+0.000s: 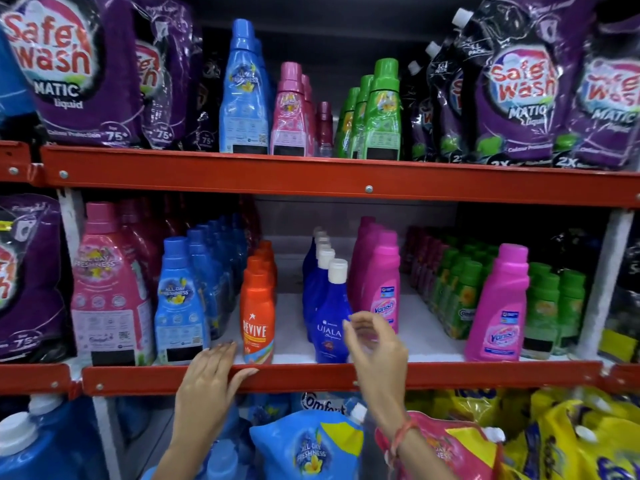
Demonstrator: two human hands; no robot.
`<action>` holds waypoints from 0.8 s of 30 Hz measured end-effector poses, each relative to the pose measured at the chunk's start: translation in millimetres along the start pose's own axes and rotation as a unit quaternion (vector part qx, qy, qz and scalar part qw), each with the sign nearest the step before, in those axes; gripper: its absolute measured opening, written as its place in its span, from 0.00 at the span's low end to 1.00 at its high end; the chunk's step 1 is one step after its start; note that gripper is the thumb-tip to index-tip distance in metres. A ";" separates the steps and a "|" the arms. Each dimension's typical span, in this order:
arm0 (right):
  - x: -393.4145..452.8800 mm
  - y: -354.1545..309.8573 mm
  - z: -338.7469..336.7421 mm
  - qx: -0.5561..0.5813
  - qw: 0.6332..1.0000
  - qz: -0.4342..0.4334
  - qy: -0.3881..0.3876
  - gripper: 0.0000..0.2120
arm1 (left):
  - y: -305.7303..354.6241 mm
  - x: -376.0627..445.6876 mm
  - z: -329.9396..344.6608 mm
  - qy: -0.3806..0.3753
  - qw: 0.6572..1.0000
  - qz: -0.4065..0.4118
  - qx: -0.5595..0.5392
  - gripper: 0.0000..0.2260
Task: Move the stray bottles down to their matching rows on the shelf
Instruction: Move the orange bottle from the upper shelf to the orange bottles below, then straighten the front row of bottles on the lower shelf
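Both hands empty: left hand (211, 372) flat on the red metal shelf rail (311, 377), right hand (375, 344) half-open beside the dark-blue plastic bottle (329, 327). Stray blue, pink and green bottles (382, 112) stand above; probably rigid, slick, liquid-heavy, so I'd grip mid-body.

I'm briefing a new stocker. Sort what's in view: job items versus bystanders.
Job:
- blue bottle, pink bottles, green bottles on the upper shelf
- matching blue row and green row below
- left hand, right hand, both empty

Bystanders:
- Safe Wash pouches
- Revive bottle
- Ujala bottle
- Vanish bottle
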State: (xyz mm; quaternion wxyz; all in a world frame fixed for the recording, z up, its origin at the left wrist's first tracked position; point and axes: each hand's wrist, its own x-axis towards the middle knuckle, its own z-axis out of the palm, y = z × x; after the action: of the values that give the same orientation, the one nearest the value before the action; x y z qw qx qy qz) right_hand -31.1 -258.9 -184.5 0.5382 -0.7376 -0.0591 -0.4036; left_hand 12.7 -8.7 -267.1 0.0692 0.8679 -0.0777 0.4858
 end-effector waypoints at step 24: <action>73.1 99.8 -121.7 -0.189 0.935 0.175 0.245 0.42 | 0.1 0.9 2.9 -0.018 1.000 -0.004 -0.003 0.34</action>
State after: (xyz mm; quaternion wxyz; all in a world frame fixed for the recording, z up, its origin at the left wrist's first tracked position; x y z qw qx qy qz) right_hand 5.1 -428.0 -199.2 0.4485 -0.7028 0.2821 -0.4747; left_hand 15.6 -9.4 -267.8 0.0722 0.8764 -0.0770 0.4699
